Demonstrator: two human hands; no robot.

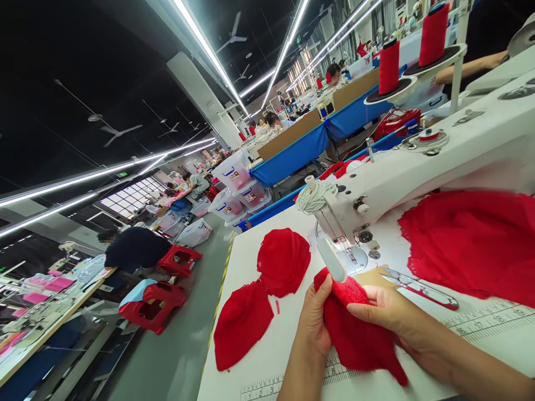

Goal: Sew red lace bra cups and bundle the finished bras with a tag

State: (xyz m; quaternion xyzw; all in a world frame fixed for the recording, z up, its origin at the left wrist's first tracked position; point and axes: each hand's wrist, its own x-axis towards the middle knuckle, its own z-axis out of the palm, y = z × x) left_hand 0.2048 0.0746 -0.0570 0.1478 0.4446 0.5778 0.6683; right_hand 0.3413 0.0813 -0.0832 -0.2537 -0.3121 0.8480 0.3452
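Note:
Both my hands hold one red lace fabric piece [355, 334] at the near edge of the white sewing table [251, 262]. My left hand [313, 323] grips its left side, thumb up along the cloth. My right hand [388, 312] pinches its top edge from the right. The piece sits just in front of the white sewing machine [418, 167], near the needle area [355, 253]. Two stacks of red bra cups [284, 259] [240, 326] lie to the left on the table. A red lace pile [472, 245] lies to the right under the machine arm.
Thread snips with a red handle [418, 287] lie by my right hand. Red thread cones [432, 33] stand behind the machine. A ruler strip [480, 326] runs along the table edge. An aisle with red stools [150, 306], plastic bins [234, 172] and seated workers lies to the left.

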